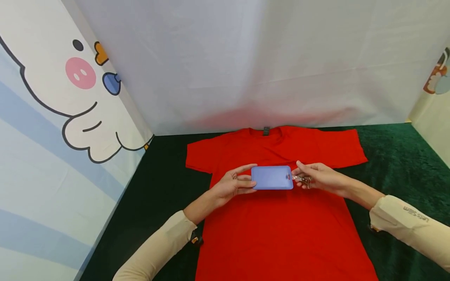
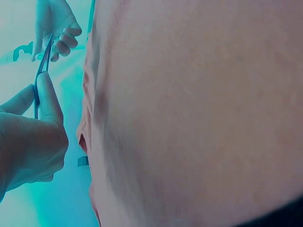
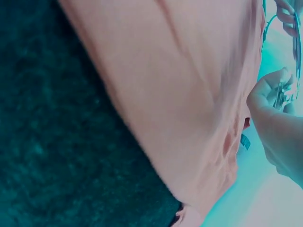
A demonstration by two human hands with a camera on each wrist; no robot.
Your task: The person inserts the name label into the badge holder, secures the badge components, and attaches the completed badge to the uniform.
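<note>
A blue badge holder [image 1: 270,178] is held level above a red T-shirt [image 1: 281,230] in the head view. My left hand [image 1: 226,188] pinches its left end between thumb and fingers; the left wrist view shows the holder [image 2: 37,101] edge-on in that grip. At the holder's right end, a metal clip [image 1: 304,180] is attached near the slot. My right hand [image 1: 325,178] holds this clip with thumb and fingers. The clip [image 3: 280,96] also shows in the right wrist view, partly covered by fingers.
The T-shirt lies spread on a dark green cloth [image 1: 397,156], its collar toward the back. Behind stands a pale curtain [image 1: 211,70]. A panel with cartoon drawings [image 1: 45,128] borders the left side, and another pale panel [image 1: 434,125] the right.
</note>
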